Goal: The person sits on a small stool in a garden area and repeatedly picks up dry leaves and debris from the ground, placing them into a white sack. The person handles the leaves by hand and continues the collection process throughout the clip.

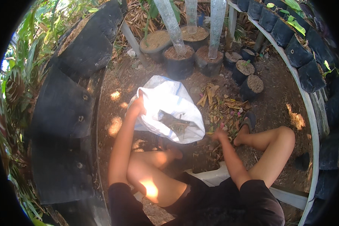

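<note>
A white woven sack [160, 98] with thin blue stripes stands on the soil in front of me, its mouth open toward me. Dry plant scraps [179, 126] show inside it. My left hand [138, 107] is closed on the left side of the sack's rim. To the right of the sack, my right hand [219, 134] is low over the ground with its fingers curled in. What those fingers hold, if anything, is too small and blurred to tell. Fallen dry leaves [211, 94], brown and yellow, lie in a heap just beyond that hand.
Large black planting bags [64, 105] line the left side. Soil-filled black pots [178, 64], some around pale posts [216, 34], stand at the back. Smaller pots [252, 86] sit back right. A curved pale rail [295, 73] with potted seedlings runs along the right.
</note>
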`<state>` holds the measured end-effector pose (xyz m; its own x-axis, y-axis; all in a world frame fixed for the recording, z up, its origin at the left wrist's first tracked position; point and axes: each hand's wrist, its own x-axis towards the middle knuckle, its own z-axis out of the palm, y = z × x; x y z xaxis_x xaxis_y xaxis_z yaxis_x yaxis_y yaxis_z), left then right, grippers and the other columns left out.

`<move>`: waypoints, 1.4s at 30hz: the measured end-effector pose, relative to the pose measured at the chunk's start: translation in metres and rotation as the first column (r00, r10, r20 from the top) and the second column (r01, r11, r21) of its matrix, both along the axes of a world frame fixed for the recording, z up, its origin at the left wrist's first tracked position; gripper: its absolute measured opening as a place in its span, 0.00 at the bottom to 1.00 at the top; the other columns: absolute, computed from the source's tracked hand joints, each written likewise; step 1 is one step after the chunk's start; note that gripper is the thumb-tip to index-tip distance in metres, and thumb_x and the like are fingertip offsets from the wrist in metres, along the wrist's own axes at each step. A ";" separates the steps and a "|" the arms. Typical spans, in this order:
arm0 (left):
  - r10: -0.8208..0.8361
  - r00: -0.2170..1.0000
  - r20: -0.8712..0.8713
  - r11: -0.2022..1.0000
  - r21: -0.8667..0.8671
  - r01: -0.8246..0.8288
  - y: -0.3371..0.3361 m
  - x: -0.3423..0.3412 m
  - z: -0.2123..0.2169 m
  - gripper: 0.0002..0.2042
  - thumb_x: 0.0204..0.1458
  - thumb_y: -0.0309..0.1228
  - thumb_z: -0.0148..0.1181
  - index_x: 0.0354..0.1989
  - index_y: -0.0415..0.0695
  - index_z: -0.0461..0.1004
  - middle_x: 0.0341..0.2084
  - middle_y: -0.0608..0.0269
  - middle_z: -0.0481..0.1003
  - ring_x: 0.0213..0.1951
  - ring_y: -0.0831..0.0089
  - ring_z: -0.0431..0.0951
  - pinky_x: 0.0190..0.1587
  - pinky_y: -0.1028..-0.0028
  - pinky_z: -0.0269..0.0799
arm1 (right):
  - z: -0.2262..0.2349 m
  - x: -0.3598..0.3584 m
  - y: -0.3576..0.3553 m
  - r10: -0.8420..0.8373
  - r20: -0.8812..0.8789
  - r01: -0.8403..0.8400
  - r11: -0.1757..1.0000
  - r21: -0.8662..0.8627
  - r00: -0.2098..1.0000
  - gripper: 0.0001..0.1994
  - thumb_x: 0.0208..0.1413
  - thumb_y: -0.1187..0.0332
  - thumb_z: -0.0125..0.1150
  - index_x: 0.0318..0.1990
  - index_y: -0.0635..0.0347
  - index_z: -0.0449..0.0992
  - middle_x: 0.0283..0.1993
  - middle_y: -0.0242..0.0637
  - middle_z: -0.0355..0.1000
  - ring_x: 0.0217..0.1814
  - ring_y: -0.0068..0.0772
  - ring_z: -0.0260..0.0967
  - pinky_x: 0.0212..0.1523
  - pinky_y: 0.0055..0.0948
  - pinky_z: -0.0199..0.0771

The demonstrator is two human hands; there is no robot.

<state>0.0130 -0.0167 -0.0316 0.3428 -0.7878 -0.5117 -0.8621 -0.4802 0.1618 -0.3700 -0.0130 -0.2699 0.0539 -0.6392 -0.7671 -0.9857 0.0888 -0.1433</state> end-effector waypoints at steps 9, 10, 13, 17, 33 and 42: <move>-0.082 0.993 -0.087 0.983 0.159 0.095 -0.017 -0.023 0.004 0.59 0.30 0.18 0.64 0.60 0.58 0.17 0.34 0.46 0.72 0.30 0.62 0.74 0.30 0.69 0.71 | 0.145 0.029 -0.039 0.260 -0.107 -0.250 0.963 0.097 0.960 0.22 0.27 0.62 0.68 0.37 0.58 0.76 0.41 0.40 0.73 0.44 0.37 0.70 0.42 0.34 0.70; -0.093 0.993 -0.076 0.983 0.154 0.104 -0.015 -0.026 0.006 0.59 0.31 0.18 0.63 0.60 0.58 0.17 0.35 0.47 0.72 0.30 0.63 0.74 0.30 0.69 0.71 | 0.152 0.038 -0.037 0.261 -0.117 -0.244 0.960 0.140 0.958 0.22 0.27 0.62 0.68 0.36 0.57 0.77 0.40 0.39 0.73 0.43 0.37 0.71 0.41 0.33 0.71; -0.123 0.992 -0.030 0.985 0.118 0.125 -0.008 -0.027 0.010 0.59 0.31 0.17 0.63 0.60 0.57 0.17 0.38 0.48 0.72 0.32 0.64 0.74 0.32 0.70 0.71 | 0.156 0.035 -0.037 0.248 -0.033 -0.248 0.969 0.025 0.968 0.21 0.26 0.61 0.68 0.35 0.58 0.77 0.39 0.38 0.73 0.39 0.37 0.72 0.38 0.33 0.71; -0.188 0.979 -0.078 0.982 0.016 0.189 0.003 -0.014 0.003 0.60 0.28 0.17 0.64 0.60 0.52 0.16 0.41 0.48 0.70 0.33 0.64 0.75 0.30 0.71 0.73 | 0.129 -0.009 -0.060 0.087 0.072 -0.091 0.994 0.064 0.994 0.22 0.25 0.61 0.69 0.34 0.59 0.77 0.35 0.38 0.73 0.32 0.36 0.72 0.32 0.36 0.72; -0.013 0.999 -0.053 1.000 -0.024 0.012 0.009 0.004 0.006 0.58 0.28 0.14 0.60 0.61 0.58 0.20 0.45 0.47 0.68 0.34 0.61 0.74 0.24 0.69 0.75 | 0.056 0.053 -0.020 0.041 0.792 0.348 0.884 -0.313 0.609 0.27 0.35 0.46 0.61 0.35 0.64 0.75 0.33 0.46 0.73 0.36 0.39 0.71 0.40 0.30 0.68; 0.044 0.994 -0.103 0.999 -0.001 -0.044 0.024 0.025 0.003 0.57 0.30 0.15 0.59 0.60 0.50 0.18 0.38 0.47 0.70 0.26 0.66 0.74 0.20 0.72 0.71 | -0.039 -0.050 -0.024 -0.457 0.499 0.473 0.875 0.103 0.736 0.16 0.45 0.64 0.57 0.39 0.67 0.72 0.33 0.45 0.72 0.21 0.35 0.68 0.21 0.33 0.65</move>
